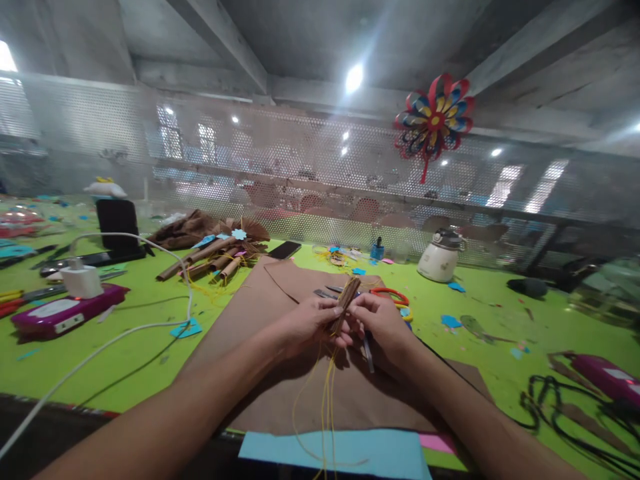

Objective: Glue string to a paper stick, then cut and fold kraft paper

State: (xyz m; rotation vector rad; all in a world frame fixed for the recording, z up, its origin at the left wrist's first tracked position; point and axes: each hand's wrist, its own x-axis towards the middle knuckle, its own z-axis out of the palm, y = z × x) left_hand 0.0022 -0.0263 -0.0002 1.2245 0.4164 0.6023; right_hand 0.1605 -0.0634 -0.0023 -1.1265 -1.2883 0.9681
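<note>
A folded bundle of brown paper (351,291) stands tilted between my two hands, above a large brown sheet (280,400). My left hand (320,320) is closed on its left side. My right hand (373,317) pinches the bundle from the right. Yellow strings (327,400) hang from the bottom of the bundle over the brown sheet and a light blue sheet (335,453). Scissors with red and yellow handles (393,295) lie behind my right hand, partly hidden. A silver tool (369,353) shows below my right fingers.
Brown paper rolls (230,267) lie at the back left, near a phone (285,250). A white cable (115,340) runs from a charger (81,281) on a purple power strip (70,313). A cream jug (439,257) and black cables (537,400) are on the right.
</note>
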